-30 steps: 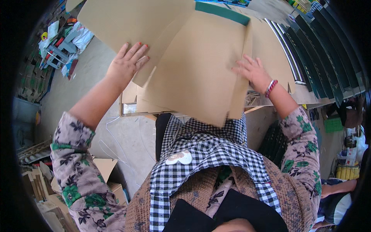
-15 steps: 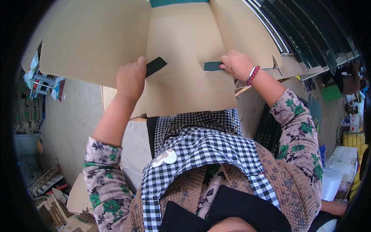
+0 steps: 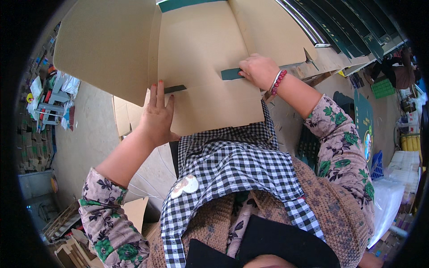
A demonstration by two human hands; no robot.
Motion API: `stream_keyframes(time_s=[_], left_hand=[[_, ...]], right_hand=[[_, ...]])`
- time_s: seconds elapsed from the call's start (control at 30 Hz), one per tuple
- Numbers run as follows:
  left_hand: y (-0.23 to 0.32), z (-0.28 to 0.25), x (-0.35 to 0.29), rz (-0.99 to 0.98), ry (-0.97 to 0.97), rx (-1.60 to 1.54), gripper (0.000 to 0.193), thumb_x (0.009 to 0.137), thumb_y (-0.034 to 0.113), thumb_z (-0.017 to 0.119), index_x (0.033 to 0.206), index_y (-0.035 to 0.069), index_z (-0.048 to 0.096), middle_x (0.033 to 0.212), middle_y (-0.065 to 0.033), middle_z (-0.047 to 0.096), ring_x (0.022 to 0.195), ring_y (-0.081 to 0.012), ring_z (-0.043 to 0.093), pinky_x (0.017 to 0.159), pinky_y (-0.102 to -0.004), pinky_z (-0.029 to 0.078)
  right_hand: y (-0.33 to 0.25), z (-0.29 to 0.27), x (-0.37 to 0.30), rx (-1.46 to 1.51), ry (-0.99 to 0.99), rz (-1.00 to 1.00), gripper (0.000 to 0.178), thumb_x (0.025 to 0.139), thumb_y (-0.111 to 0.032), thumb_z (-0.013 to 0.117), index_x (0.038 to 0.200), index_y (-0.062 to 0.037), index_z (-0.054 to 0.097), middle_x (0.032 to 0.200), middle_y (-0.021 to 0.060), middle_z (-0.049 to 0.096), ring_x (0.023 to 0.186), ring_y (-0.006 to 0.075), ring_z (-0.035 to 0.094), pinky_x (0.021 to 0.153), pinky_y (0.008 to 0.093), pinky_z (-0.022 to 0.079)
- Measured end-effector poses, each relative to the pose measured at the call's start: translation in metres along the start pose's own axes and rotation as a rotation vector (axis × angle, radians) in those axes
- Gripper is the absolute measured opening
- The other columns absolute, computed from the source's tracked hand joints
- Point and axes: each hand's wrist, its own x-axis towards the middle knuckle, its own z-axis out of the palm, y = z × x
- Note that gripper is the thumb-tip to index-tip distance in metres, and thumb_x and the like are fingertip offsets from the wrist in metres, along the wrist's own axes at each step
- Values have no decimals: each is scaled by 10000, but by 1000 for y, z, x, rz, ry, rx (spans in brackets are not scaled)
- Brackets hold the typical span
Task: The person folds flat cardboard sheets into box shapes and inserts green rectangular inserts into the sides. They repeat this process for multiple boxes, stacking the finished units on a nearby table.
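Black-and-white checked apron (image 3: 232, 167) cloth lies nearest, the partly folded brown cardboard box (image 3: 201, 40) just beyond it, between both hands. Fingers spread, the left hand (image 3: 157, 114) touches the box's left edge beside a narrow dark flap (image 3: 177, 89); the right hand (image 3: 260, 71) pinches a dark green flap (image 3: 230, 74). Farther off, dark green panels (image 3: 342, 22) stand in a row.

The cardboard box (image 3: 201, 49) runs off the upper edge and hides part of the counter (image 3: 335, 64). Toward the box's right side, the right hand (image 3: 260, 73) covers one end of a dark green tab (image 3: 230, 74); well left of the box, the clutter (image 3: 52, 103) — small and jumbled — can't be told apart.
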Motion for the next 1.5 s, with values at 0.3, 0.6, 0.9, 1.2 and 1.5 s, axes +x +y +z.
stream_keyframes(time_s=[0.3,0.6,0.9,1.2,1.5], left_hand=[[-55,-20,-11,-68,84,-924,371,904,232,613,1155,-42,612,1253,-254,557,1256,-309,474,1028,-358,375],[-84,-16,78,-309,-42,-1295,273,928,213,587,1011,-37,658,863,-76,672,813,-186,603,757,-320,478],[7,15,56,-24,779,-368,307,745,127,724,1028,27,662,1010,-180,608,966,-367,576,816,-431,479],[-19,30,68,90,16,-449,164,733,131,701,873,49,683,812,-199,637,773,-389,604,704,-453,486],[-119,28,24,-217,471,373,438,822,183,662,1235,73,565,1183,-202,586,1117,-409,530,949,-434,432]], right_hand=[[9,-17,-1,825,-141,31,451,966,-427,449,1035,-34,659,927,154,681,951,298,626,849,351,484],[3,-13,4,834,90,572,546,853,-441,648,1138,22,604,1000,168,674,936,243,646,825,330,502],[-22,-16,2,-124,290,59,535,757,-378,709,1191,-87,594,1032,162,598,949,347,586,798,424,479],[-20,-12,14,69,-558,-121,210,679,-179,729,840,-61,665,783,180,652,789,365,642,704,446,517],[-135,-48,11,417,-44,-324,526,817,-328,661,1229,-28,531,1087,214,633,1012,355,615,851,456,490]])
